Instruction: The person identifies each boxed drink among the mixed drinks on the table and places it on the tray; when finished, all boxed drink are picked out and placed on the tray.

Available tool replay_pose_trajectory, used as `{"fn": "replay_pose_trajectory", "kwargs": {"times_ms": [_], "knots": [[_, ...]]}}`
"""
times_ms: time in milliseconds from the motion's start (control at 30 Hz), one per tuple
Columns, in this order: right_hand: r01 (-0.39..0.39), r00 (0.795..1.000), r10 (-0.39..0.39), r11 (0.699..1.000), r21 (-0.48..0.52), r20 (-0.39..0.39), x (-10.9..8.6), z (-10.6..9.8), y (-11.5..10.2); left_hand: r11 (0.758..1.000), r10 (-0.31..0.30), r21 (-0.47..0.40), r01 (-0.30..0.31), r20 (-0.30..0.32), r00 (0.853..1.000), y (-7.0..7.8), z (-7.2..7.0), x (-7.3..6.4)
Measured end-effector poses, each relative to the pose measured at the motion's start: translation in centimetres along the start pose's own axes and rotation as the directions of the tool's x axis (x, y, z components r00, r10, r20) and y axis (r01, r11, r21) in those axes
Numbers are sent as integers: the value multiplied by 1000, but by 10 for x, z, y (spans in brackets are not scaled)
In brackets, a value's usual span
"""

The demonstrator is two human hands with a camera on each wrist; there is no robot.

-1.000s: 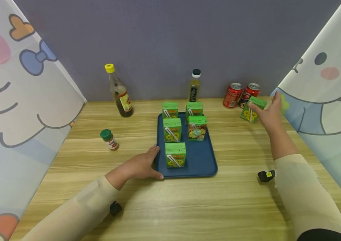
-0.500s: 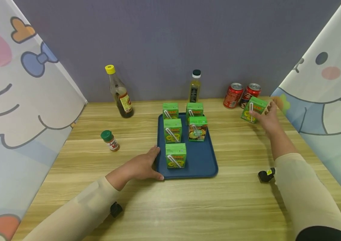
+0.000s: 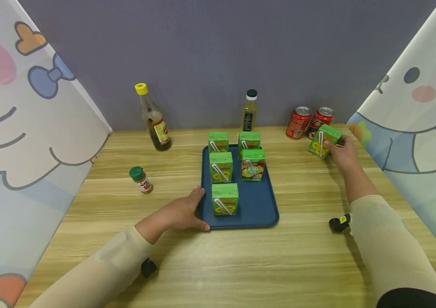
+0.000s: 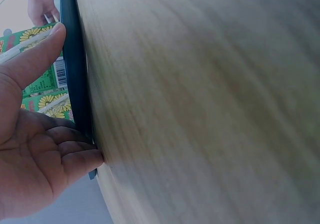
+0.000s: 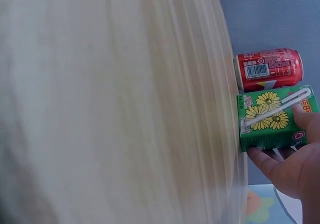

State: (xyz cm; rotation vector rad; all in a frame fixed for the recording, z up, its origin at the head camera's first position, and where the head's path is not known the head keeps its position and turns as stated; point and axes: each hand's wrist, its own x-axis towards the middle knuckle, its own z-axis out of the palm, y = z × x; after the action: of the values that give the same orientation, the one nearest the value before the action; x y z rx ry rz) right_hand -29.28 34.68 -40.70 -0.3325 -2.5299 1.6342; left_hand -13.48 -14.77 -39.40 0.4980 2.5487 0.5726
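Observation:
My right hand holds a green drink carton at the back right, thumb on its front and fingers at its side. In the right wrist view this carton, with yellow flowers and a white straw, stands close by a red can. My left hand rests at the left edge of a dark blue tray, thumb near its front corner. In the left wrist view the fingers of that hand lie along the tray's rim. Several similar cartons stand on the tray, one showing a different face.
Two red cans stand by the back wall behind the held carton. A small oil bottle is behind the tray. Left of it are a yellow-capped sauce bottle and a green-lidded spice jar. Printed panels flank the wooden table.
My right hand's thumb has slid lower and to the right on the carton, and its fingers have come down beside it. The carton stays nearly in place; my left hand has not moved.

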Motion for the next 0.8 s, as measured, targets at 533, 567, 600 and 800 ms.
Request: {"fn": "replay_pose_trajectory", "kwargs": {"times_ms": [533, 567, 600, 800], "knots": [[97, 995, -97, 995, 17, -11, -19, 11, -23, 1000, 8, 3, -8, 7, 1000, 0, 0, 0], [113, 994, -113, 993, 17, -4, -21, 13, -27, 1000, 10, 0, -10, 6, 1000, 1, 0, 0], [129, 992, -129, 991, 21, 5, -23, 14, -30, 1000, 10, 2, -10, 5, 1000, 1, 0, 0], [187, 980, -192, 978, 88, 49, -39, 25, -56, 1000, 9, 5, -9, 2, 1000, 2, -1, -1]]}}
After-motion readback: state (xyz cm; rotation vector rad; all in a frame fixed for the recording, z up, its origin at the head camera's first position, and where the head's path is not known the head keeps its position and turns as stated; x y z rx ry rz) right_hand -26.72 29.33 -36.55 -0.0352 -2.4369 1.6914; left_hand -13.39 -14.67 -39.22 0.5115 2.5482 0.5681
